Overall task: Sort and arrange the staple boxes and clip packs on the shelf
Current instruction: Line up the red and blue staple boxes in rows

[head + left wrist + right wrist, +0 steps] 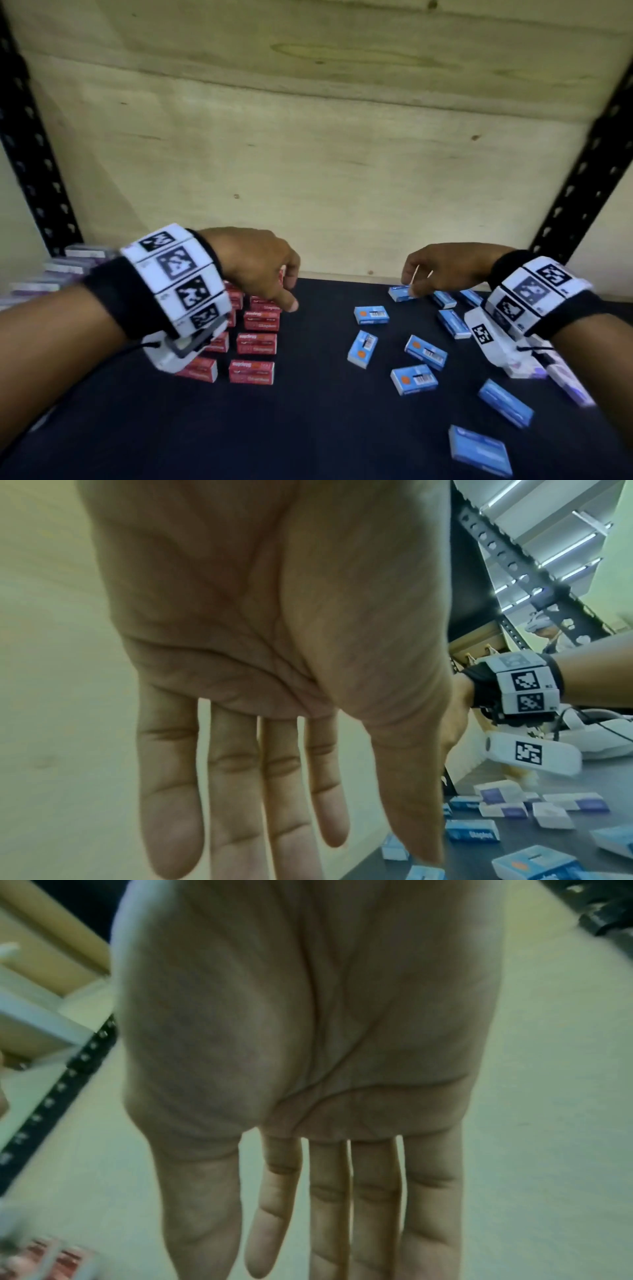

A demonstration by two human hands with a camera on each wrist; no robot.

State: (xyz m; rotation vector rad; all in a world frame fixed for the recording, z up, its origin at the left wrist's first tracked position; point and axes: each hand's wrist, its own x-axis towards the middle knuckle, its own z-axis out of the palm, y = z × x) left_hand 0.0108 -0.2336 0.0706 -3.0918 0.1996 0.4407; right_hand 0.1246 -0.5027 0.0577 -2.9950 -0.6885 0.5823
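Note:
Red staple boxes (pixel 257 342) stand in neat rows on the left of the dark shelf mat (pixel 308 428). My left hand (pixel 287 291) hovers over their far end, fingers straight and holding nothing; the left wrist view shows the same bare left hand (pixel 260 791). Several blue staple boxes (pixel 424 353) lie scattered on the right. My right hand (pixel 411 286) hangs just over the farthest blue box (pixel 399 293). In the right wrist view the right hand (pixel 329 1218) has straight fingers and a bare palm. I cannot tell whether its fingertips touch the box.
White-and-purple clip packs are stacked at the far left (pixel 68 270), with more under my right wrist (pixel 568 383). A plywood back wall (pixel 308 154) closes the shelf. Black perforated uprights stand at left (pixel 30 154) and right (pixel 589 185).

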